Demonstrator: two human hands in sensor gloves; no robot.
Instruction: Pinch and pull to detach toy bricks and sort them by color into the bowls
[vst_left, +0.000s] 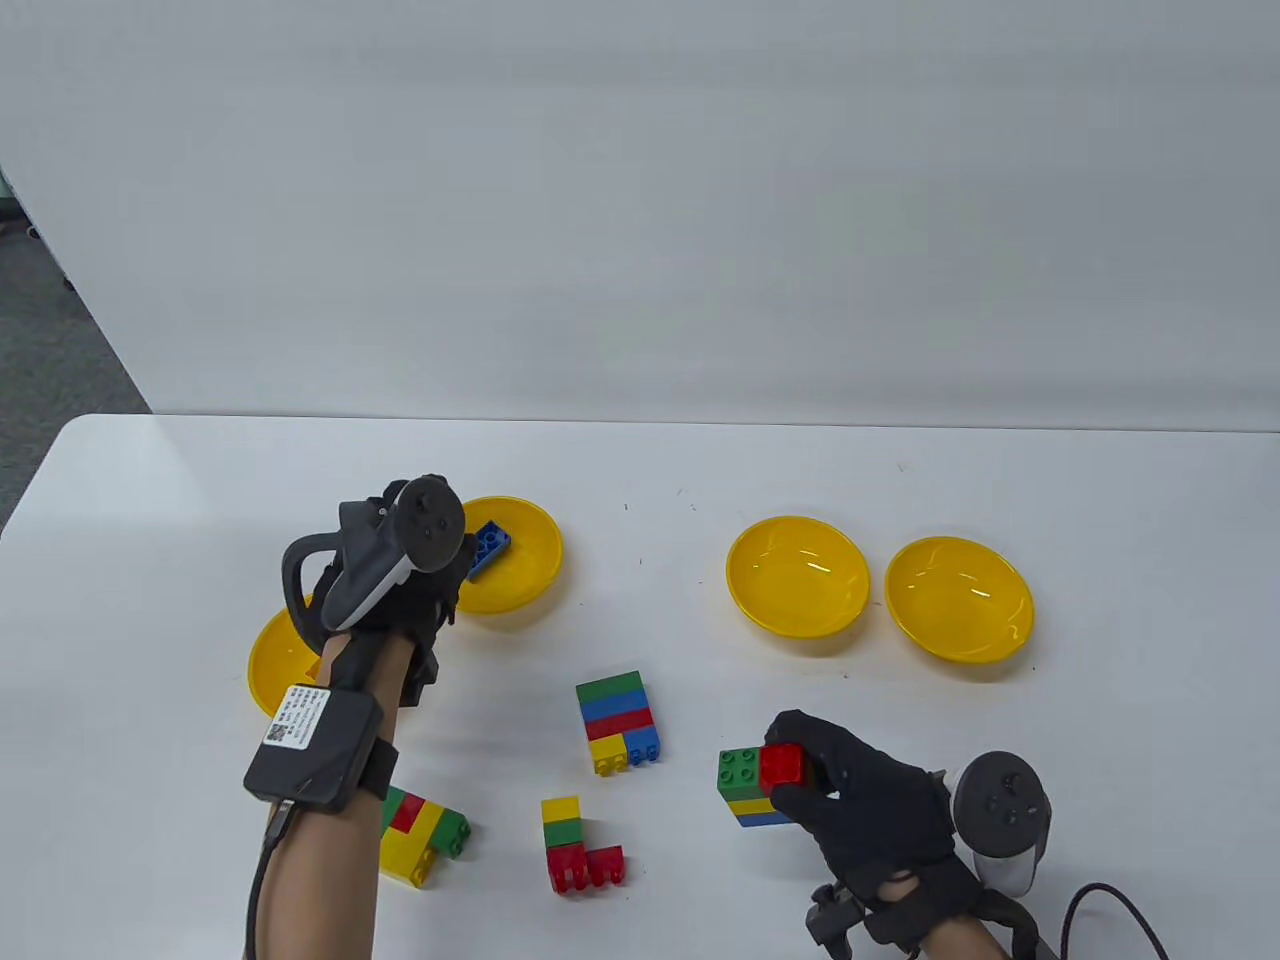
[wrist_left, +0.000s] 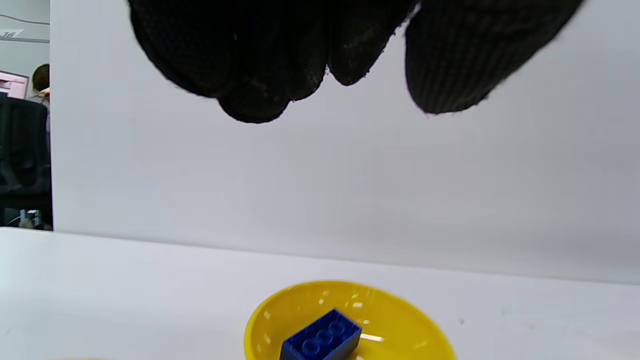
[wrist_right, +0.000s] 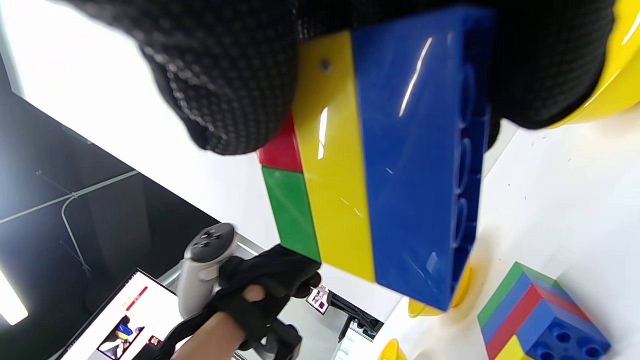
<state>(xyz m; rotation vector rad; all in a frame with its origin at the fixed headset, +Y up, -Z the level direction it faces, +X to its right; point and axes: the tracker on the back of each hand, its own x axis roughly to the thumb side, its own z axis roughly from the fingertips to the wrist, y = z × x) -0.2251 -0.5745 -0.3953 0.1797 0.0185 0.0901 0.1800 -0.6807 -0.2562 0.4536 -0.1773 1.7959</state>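
My right hand (vst_left: 870, 800) grips a small stack (vst_left: 755, 785) of bricks just above the near right of the surface (vst_left: 640, 470): a red brick (vst_left: 782, 767) and a green brick (vst_left: 740, 768) on top, yellow then blue beneath. My left hand (vst_left: 400, 590) hovers over the left bowls, fingers (wrist_left: 250, 75) hanging loose, holding nothing. A blue brick (vst_left: 489, 547) lies in the bowl (vst_left: 530, 580) below it. Two more bowls sit empty at the right. To do this well, I should pinch one top brick by its sides, brace the rest firmly, and pull straight off.
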